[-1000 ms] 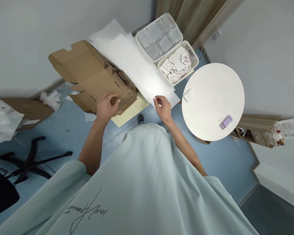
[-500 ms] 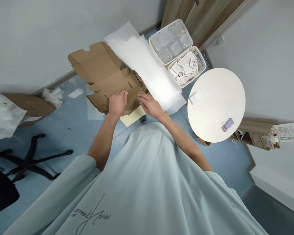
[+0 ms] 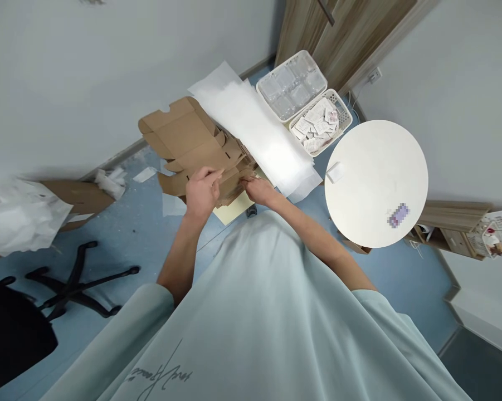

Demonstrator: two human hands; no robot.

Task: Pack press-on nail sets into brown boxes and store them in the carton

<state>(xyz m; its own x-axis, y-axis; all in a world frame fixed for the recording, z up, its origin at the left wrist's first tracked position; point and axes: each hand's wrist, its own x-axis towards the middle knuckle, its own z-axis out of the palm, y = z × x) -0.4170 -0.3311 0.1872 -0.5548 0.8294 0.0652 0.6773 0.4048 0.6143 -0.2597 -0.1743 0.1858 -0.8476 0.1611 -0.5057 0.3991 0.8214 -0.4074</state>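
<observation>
A brown cardboard box blank (image 3: 184,131), partly unfolded with slots and flaps, lies over other folded cardboard in front of me. My left hand (image 3: 203,194) is closed at its near side, thumb and finger pinching a flap edge. At the right end of the same cardboard, my right hand (image 3: 258,189) has its fingers curled against the edge; the fingertips are partly hidden. White foam sheets (image 3: 259,133) are stacked just beyond the cardboard. Under its near edge a pale yellow sheet (image 3: 234,210) shows.
Behind the sheets stand a white basket of clear plastic boxes (image 3: 292,83) and a basket of small white packets (image 3: 317,125). A round white table (image 3: 376,184) stands at right. A black chair base (image 3: 73,287) and white bags (image 3: 25,217) are at left.
My left hand has lifted slightly into a pinch on the flap. The right hand's fingers have curled in at the cardboard's edge. The whole view has shifted a little.
</observation>
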